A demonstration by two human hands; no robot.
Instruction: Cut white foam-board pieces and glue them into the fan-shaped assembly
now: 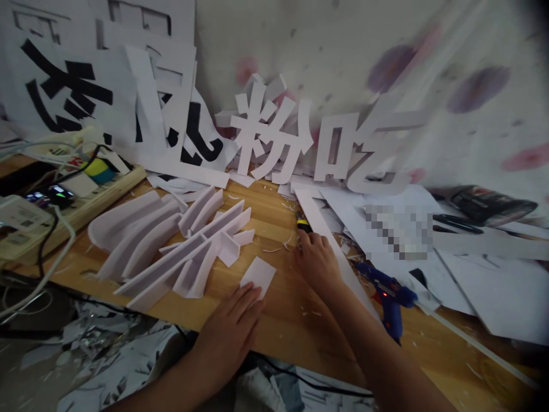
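Forearms [381,349] foremost, my left grip [234,320] lies flat on white card [262,273], likely light, dentable, best edge-held; right grip [319,260] pinches a knife [302,224].

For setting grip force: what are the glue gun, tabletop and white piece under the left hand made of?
Glue gun: likely hard plastic, smooth blue molded-looking body.
Tabletop: probably wood, light sheen, visible grain.
White piece: card or thin plastic, matte, crisp-edged; can't tell which.
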